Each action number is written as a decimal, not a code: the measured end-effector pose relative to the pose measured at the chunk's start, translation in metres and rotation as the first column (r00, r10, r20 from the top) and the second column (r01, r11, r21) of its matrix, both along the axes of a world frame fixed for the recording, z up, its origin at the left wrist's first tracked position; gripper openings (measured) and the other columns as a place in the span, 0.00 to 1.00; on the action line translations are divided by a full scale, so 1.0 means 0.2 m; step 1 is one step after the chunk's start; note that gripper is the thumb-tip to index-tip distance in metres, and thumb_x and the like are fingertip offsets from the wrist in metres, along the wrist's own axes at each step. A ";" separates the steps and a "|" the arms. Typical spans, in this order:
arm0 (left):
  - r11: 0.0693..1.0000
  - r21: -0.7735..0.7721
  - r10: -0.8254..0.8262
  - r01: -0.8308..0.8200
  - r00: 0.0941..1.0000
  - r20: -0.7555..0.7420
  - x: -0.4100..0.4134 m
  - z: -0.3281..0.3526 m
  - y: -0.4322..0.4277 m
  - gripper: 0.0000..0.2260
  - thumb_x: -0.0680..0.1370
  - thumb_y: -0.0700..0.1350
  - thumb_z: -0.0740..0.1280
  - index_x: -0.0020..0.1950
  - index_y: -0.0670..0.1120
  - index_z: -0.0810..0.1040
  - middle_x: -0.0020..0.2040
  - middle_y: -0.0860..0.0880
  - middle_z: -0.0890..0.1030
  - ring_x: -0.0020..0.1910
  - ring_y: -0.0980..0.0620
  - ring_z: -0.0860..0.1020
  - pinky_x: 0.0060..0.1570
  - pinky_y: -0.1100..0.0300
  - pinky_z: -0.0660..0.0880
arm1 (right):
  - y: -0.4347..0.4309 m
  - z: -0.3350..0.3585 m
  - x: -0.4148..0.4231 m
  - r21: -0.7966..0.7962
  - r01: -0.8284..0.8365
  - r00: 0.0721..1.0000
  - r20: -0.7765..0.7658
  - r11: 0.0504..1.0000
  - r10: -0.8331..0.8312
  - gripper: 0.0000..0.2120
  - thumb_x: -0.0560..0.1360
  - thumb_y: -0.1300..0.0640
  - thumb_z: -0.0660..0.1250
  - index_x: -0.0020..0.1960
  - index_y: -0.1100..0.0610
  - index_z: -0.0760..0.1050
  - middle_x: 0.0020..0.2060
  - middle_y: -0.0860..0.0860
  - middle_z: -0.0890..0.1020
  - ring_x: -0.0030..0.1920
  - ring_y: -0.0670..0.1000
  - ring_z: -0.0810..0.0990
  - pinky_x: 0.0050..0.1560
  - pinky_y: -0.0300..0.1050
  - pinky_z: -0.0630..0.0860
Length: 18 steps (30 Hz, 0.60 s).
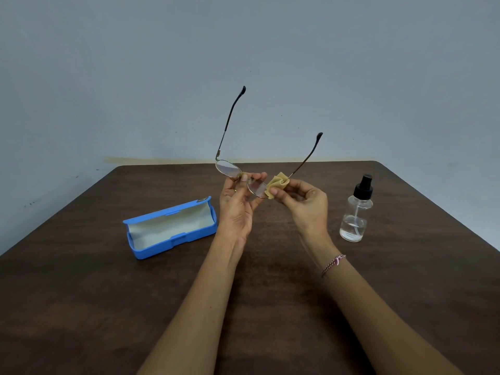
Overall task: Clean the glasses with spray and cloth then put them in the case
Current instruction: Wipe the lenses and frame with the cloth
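Thin metal-framed glasses (227,167) are held up above the table, their two arms unfolded and pointing away from me. My left hand (238,201) pinches the frame at the bridge, between the lenses. My right hand (305,203) pinches a small crumpled tan cloth (276,185) against the outer edge of the right lens. An open blue case (169,230) with a pale lining lies on the table to the left. To the right stands a clear spray bottle (357,212) with a black pump top.
The dark wooden table (270,293) reaches to a grey-blue wall at the back. A braided bracelet (334,263) sits on my right wrist. Case and bottle stand apart from my hands on either side.
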<state>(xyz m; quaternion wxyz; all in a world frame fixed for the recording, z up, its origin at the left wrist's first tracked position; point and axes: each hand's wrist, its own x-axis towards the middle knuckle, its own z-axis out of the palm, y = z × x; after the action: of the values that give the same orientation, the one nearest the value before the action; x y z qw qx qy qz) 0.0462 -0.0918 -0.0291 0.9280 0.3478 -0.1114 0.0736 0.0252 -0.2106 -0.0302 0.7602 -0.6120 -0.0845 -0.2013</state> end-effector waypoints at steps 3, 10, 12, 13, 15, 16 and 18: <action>0.998 0.066 0.020 -0.018 1.000 -0.017 0.00 -0.01 0.00 0.05 0.79 0.37 0.61 0.48 0.45 0.75 0.38 0.49 0.83 0.44 0.51 0.83 0.41 0.55 0.81 | -0.02 0.03 -0.01 0.028 0.015 1.000 0.003 1.000 -0.015 0.09 0.66 0.64 0.75 0.44 0.57 0.81 0.40 0.52 0.85 0.45 0.51 0.84 0.48 0.44 0.80; 0.975 0.206 0.100 -0.086 0.993 -0.060 0.02 -0.03 0.03 0.05 0.79 0.38 0.61 0.47 0.46 0.75 0.37 0.50 0.81 0.43 0.53 0.83 0.42 0.55 0.81 | -0.15 0.15 -0.02 0.176 0.121 0.985 0.104 0.977 -0.141 0.08 0.69 0.69 0.72 0.46 0.60 0.79 0.36 0.48 0.85 0.41 0.48 0.84 0.44 0.38 0.79; 0.970 0.233 0.091 -0.072 0.993 -0.072 0.02 -0.03 0.03 0.05 0.79 0.38 0.62 0.47 0.46 0.75 0.37 0.50 0.82 0.43 0.53 0.83 0.42 0.55 0.81 | -0.16 0.18 -0.04 0.153 0.169 0.972 0.138 0.974 -0.191 0.09 0.68 0.68 0.73 0.45 0.58 0.80 0.35 0.46 0.85 0.41 0.47 0.84 0.45 0.38 0.79; 0.967 0.246 0.086 -0.064 0.993 -0.079 0.02 -0.03 0.03 0.04 0.79 0.39 0.62 0.47 0.46 0.75 0.38 0.49 0.82 0.43 0.52 0.83 0.42 0.55 0.81 | -0.16 0.19 -0.04 0.137 0.197 0.964 0.150 0.971 -0.217 0.10 0.68 0.68 0.73 0.45 0.57 0.80 0.35 0.45 0.85 0.41 0.46 0.84 0.46 0.39 0.79; 0.964 0.260 0.078 -0.051 0.992 -0.095 0.03 -0.04 0.03 0.04 0.79 0.38 0.62 0.47 0.45 0.76 0.39 0.48 0.83 0.44 0.51 0.83 0.41 0.56 0.81 | -0.15 0.21 -0.05 0.109 0.248 0.949 0.173 0.963 -0.264 0.10 0.67 0.67 0.74 0.47 0.58 0.80 0.37 0.45 0.85 0.42 0.47 0.84 0.49 0.45 0.80; 0.964 0.261 0.072 -0.044 0.992 -0.101 0.03 -0.04 0.03 0.04 0.79 0.38 0.62 0.47 0.44 0.76 0.38 0.48 0.84 0.43 0.51 0.83 0.41 0.56 0.81 | -0.15 0.21 -0.06 0.096 0.268 0.940 0.191 0.959 -0.282 0.11 0.67 0.67 0.74 0.48 0.59 0.80 0.38 0.46 0.85 0.43 0.48 0.84 0.50 0.48 0.80; 0.965 0.261 0.061 -0.032 0.993 -0.104 0.03 -0.05 0.03 0.04 0.79 0.37 0.61 0.47 0.43 0.75 0.37 0.48 0.83 0.41 0.51 0.84 0.41 0.56 0.81 | -0.14 0.22 -0.07 0.065 0.304 0.924 0.225 0.951 -0.311 0.12 0.68 0.66 0.74 0.51 0.62 0.80 0.41 0.49 0.85 0.44 0.51 0.84 0.50 0.50 0.80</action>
<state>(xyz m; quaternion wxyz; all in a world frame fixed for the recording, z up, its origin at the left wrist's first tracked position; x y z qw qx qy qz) 0.0532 -0.0861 -0.0384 0.8773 0.4723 -0.0600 0.0607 0.0111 -0.2386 0.0139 0.7129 -0.5787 -0.0729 -0.3892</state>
